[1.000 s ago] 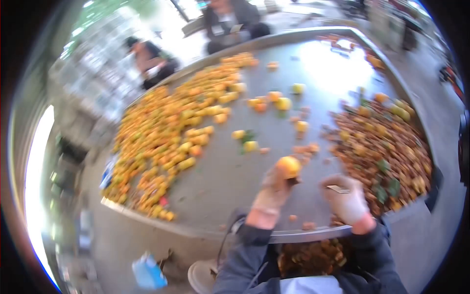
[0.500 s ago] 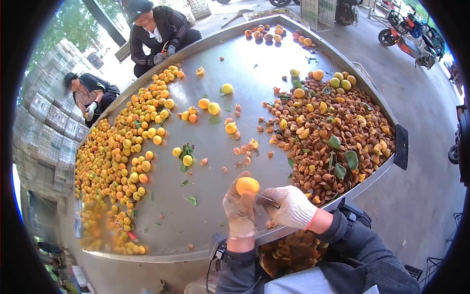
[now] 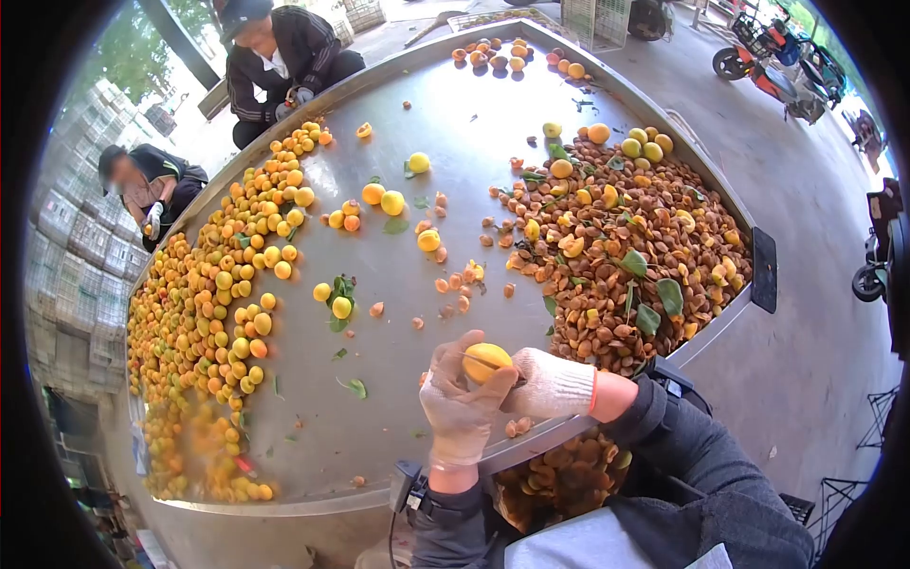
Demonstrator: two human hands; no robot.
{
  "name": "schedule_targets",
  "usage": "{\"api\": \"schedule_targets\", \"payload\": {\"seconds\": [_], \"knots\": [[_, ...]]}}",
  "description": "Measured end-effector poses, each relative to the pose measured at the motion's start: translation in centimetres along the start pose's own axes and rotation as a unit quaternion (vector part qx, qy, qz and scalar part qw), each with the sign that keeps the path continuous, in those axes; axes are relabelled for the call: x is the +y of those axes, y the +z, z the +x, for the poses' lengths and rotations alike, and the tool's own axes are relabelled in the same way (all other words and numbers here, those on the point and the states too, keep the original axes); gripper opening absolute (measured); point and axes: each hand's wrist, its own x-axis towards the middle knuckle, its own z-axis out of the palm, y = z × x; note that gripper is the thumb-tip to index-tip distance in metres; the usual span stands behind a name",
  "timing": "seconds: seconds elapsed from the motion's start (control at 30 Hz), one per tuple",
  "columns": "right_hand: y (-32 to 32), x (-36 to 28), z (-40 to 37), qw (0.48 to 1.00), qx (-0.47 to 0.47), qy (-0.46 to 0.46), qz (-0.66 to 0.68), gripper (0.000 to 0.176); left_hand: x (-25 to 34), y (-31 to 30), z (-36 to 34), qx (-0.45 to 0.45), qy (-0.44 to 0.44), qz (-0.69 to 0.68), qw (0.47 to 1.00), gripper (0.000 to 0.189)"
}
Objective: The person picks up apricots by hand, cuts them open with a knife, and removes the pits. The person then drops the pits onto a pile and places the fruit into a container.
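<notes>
In my gloved left hand (image 3: 457, 403) is a yellow-orange apricot (image 3: 482, 353), raised above the near edge of the metal table. A dark line like a cut runs across the fruit's upper side. My gloved right hand (image 3: 555, 382) is closed against the apricot's right side, close to the left fingers. It grips a thin metal tool, now mostly hidden behind the fingers; only a small dark bit shows. Below my hands, a container of halved apricots (image 3: 559, 479) sits at the table's edge.
The metal table (image 3: 379, 436) carries a large heap of whole apricots (image 3: 204, 313) on the left. A pile of brown apricot stones (image 3: 626, 266) with green leaves lies on the right. Two people (image 3: 284, 66) sit along the far left side. Scooters (image 3: 777, 66) stand beyond the right.
The right hand has come in against the apricot, and the metal tool that showed between the hands is now mostly hidden. A dark line now shows on the fruit. The view has shifted slightly.
</notes>
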Motion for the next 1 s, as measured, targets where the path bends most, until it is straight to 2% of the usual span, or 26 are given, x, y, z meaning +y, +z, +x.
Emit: {"api": "schedule_targets", "payload": {"seconds": [0.1,0.17,0.3,0.33,0.37,0.4,0.47,0.5,0.57,0.6,0.63,0.67,0.7,0.8,0.87,0.9,0.93,1.0], "knots": [[-0.2,-0.4,0.0,0.998,-0.038,0.024,0.055,0.016,0.0,-0.4,0.1,-0.021,0.018,0.000,1.000,0.050],[-0.3,-0.8,-0.1,0.995,-0.049,0.039,0.077,0.016,-0.4,-0.9,0.4,-0.054,0.076,0.033,0.995,0.050],[-0.1,-0.9,-0.4,0.997,-0.048,0.034,0.049,0.019,-0.1,-1.2,0.7,-0.087,0.117,0.066,0.987,0.051],[0.2,-1.7,-0.8,0.996,0.030,0.018,-0.085,0.018,-0.3,-1.0,0.6,-0.064,0.084,0.012,0.994,0.051],[0.4,-2.1,-0.9,0.970,0.109,0.002,-0.217,0.018,-0.5,-0.7,0.5,-0.041,0.049,-0.042,0.997,0.051],[0.8,-1.7,-0.8,0.970,0.109,0.002,-0.217,0.018,-0.5,-0.3,0.4,-0.041,0.050,-0.043,0.997,0.051],[1.3,-0.7,-0.6,0.888,0.266,-0.060,-0.370,0.019,-0.5,0.4,0.0,0.006,0.040,-0.084,0.996,0.052],[1.2,-0.6,-0.8,0.888,0.266,-0.059,-0.370,0.019,-0.5,0.5,-0.1,0.005,0.039,-0.085,0.996,0.052],[0.9,-0.4,-1.1,0.911,0.225,-0.082,-0.335,0.018,-0.6,0.4,-0.3,0.005,0.049,-0.002,0.999,0.054],[0.5,-0.7,-1.3,0.911,0.224,-0.081,-0.336,0.018,-0.4,0.2,-0.4,0.006,0.049,-0.003,0.999,0.054],[-0.1,-1.3,-1.6,0.973,0.111,-0.019,-0.200,0.018,-0.1,-0.1,-0.4,-0.028,0.041,-0.023,0.998,0.055],[-0.7,-1.7,-1.7,0.997,-0.005,0.044,-0.055,0.019,0.2,-0.3,-0.4,-0.064,0.034,-0.043,0.997,0.057],[-1.0,-1.7,-1.9,0.997,-0.067,0.033,-0.014,0.020,0.3,-0.5,-0.5,-0.066,0.033,-0.042,0.996,0.057],[-1.1,-1.7,-2.3,0.997,-0.037,0.042,-0.052,0.021,0.3,-0.8,-0.1,-0.102,0.021,-0.051,0.993,0.055],[-2.5,-2.6,-3.9,0.980,0.011,-0.036,-0.197,0.021,-0.5,-1.4,0.8,-0.025,-0.028,-0.286,0.957,0.053],[-3.3,-1.7,-4.8,0.977,0.059,-0.111,-0.174,0.021,-0.7,-1.6,0.9,-0.024,-0.027,-0.286,0.958,0.053],[-3.5,-3.3,-5.8,0.991,0.124,0.027,-0.050,0.020,-0.9,-1.7,1.0,0.007,0.001,-0.234,0.972,0.055],[-2.5,-3.5,-5.5,0.968,0.236,-0.087,0.010,0.032,-1.2,-1.0,0.5,0.039,0.025,-0.184,0.982,0.057]]}}
